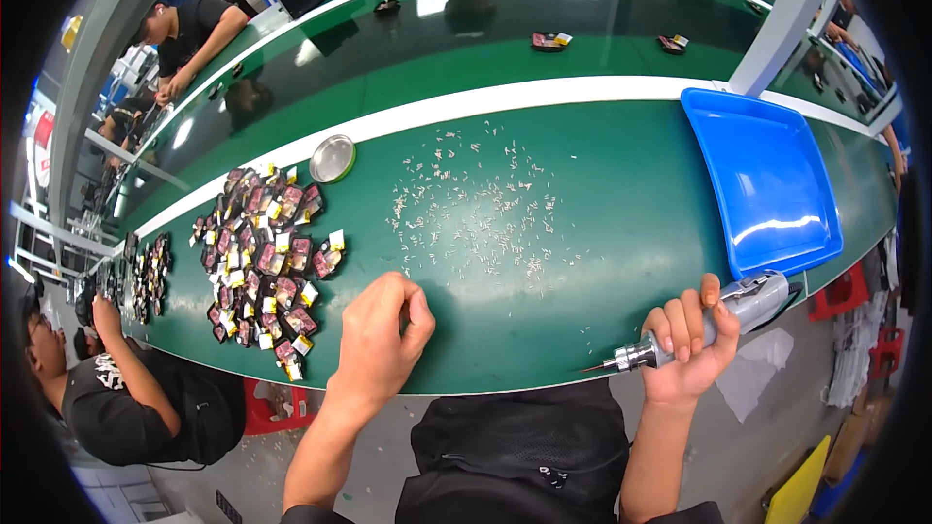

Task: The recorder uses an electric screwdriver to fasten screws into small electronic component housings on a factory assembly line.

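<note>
My right hand (684, 344) is wrapped round a silver electric screwdriver (757, 301) at the near edge of the green work table (621, 184). Its thin bit points left, low over the table's edge. My left hand (382, 335) is closed with thumb against curled fingers; whatever it may hold is hidden. Beside it on the left lies a heap of small dark parts (262, 252) with reddish faces and yellow-and-white tabs. Beyond both hands, tiny pale pieces (495, 199), perhaps screws, are scattered over the green surface.
A blue plastic tray (777, 184) sits on the right. A round shallow tin (333, 158) stands behind the heap. Past the white rail (524, 94), a green belt carries several similar parts (550, 41). A co-worker (146, 378) sits at left; another person (189, 34) leans across the far side.
</note>
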Available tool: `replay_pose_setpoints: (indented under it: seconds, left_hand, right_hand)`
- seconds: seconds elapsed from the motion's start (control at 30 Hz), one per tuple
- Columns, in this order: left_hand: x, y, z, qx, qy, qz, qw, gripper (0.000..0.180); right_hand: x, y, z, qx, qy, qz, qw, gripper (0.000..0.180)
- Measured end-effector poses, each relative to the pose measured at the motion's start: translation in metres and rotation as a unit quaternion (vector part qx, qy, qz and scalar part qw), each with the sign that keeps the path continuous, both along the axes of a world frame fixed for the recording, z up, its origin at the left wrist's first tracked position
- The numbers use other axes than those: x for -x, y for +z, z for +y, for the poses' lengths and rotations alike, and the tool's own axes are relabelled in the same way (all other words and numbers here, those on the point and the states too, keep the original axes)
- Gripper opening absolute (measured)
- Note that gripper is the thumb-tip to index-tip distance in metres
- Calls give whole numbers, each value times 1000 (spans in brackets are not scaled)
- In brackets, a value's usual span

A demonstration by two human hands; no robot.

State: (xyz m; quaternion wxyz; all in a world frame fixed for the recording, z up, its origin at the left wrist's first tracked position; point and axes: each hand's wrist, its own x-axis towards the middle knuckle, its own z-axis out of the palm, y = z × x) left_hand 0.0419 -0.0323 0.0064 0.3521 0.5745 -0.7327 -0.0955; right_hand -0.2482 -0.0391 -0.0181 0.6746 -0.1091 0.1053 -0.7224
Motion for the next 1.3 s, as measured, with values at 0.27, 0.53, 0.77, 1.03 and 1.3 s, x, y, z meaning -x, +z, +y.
replay_pose_setpoints:
  seconds: [0.27, 0.53, 0.77, 1.03, 1.3]
  left_hand:
    - [14, 3, 23, 0, -47, 165, 985, 9]
    - [40, -6, 42, -86, -74, 481, 869, 6]
    - [36, -7, 46, -7, -38, 278, 960, 15]
    - [48, -7, 78, -184, -130, 520, 824, 5]
    - [65, -17, 92, -256, -189, 638, 702, 18]
  right_hand:
    - [3, 10, 18, -5, -12, -9, 1000, 11]
    - [1, 31, 37, 32, -26, -10, 999, 9]
    - [-5, 33, 42, 37, -12, -16, 999, 8]
    - [-29, 42, 47, 56, -17, -49, 997, 11]
    - [-49, 50, 54, 79, -26, 2, 997, 13]
